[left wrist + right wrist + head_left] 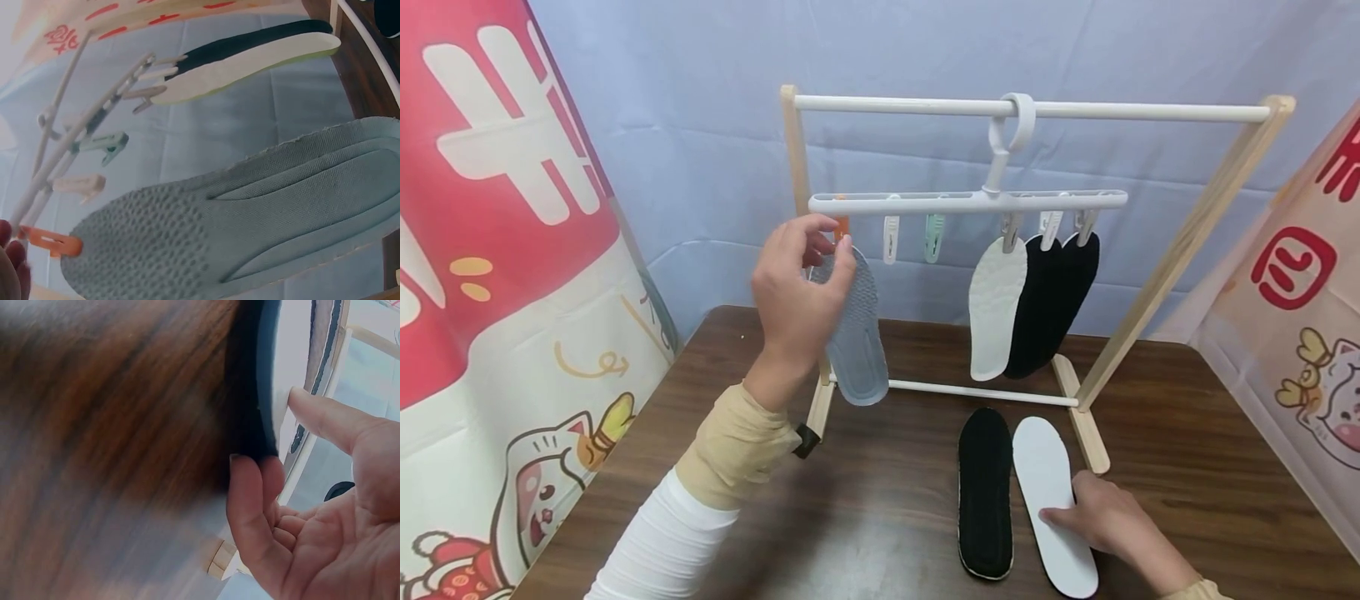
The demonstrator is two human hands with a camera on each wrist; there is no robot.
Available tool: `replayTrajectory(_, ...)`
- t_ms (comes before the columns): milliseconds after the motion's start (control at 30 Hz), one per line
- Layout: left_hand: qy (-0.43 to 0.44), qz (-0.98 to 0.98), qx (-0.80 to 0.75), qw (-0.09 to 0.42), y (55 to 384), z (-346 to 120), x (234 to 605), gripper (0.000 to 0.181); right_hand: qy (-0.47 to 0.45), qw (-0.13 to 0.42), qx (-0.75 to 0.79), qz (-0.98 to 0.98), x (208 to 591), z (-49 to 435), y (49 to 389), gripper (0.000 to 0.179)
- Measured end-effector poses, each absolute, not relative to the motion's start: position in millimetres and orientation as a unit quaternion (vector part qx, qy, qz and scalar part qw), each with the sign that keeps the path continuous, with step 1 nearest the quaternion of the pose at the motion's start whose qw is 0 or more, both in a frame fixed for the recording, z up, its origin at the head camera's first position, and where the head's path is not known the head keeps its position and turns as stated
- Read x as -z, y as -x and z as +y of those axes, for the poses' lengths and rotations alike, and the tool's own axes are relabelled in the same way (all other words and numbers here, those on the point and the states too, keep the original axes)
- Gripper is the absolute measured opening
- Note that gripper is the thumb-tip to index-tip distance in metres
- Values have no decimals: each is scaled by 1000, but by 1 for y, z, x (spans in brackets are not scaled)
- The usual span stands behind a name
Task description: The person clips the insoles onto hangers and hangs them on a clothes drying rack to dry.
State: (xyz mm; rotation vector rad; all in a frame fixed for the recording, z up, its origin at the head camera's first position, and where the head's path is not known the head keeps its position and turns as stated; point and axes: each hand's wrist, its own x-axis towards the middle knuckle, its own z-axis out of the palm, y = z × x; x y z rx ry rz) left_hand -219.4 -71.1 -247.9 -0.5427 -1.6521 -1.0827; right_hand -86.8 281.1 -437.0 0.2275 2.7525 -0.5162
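My left hand [797, 275] is raised at the left end of the white hanger [910, 202], thumb and index finger apart right beside the orange clip [53, 241]. From that clip hangs a grey insole [859, 350], bumpy at its upper end, partly covered by the hand in the head view. On the table, my right hand [1105, 510] pinches the edge of a white insole [1051, 500], thumb on top and fingers at its dark underside [265, 381]. A black insole [985, 492] lies just left of it.
A wooden rack with a white top rod [895, 105] carries the hanger. Pale [891, 240] and green [934, 239] clips hang without insoles. Toward the right end, clips hold a white insole [997, 308] and black ones [1048, 308]. The rack's foot [1081, 417] stands near my right hand.
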Motion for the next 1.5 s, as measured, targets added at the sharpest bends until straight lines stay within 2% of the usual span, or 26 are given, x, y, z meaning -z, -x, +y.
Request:
replayTrajectory(200, 265, -743, 392, 473, 212, -63, 251, 20, -77, 160, 183, 967, 438, 282, 87, 52)
replayTrajectory(467, 276, -806, 376, 363, 204, -56, 250, 35, -75, 159, 179, 968, 438, 281, 84, 51)
replayTrajectory(800, 263, -819, 407, 307, 205, -52, 246, 40, -82, 167, 179, 966, 440, 282, 85, 52)
replayTrajectory(1067, 250, -827, 417, 282, 207, -49, 244, 41, -80, 160, 179, 967, 440, 281, 84, 50)
replayTrajectory(1500, 213, -857, 422, 203, 211, -44, 239, 49, -86, 168, 184, 965, 440, 281, 84, 53)
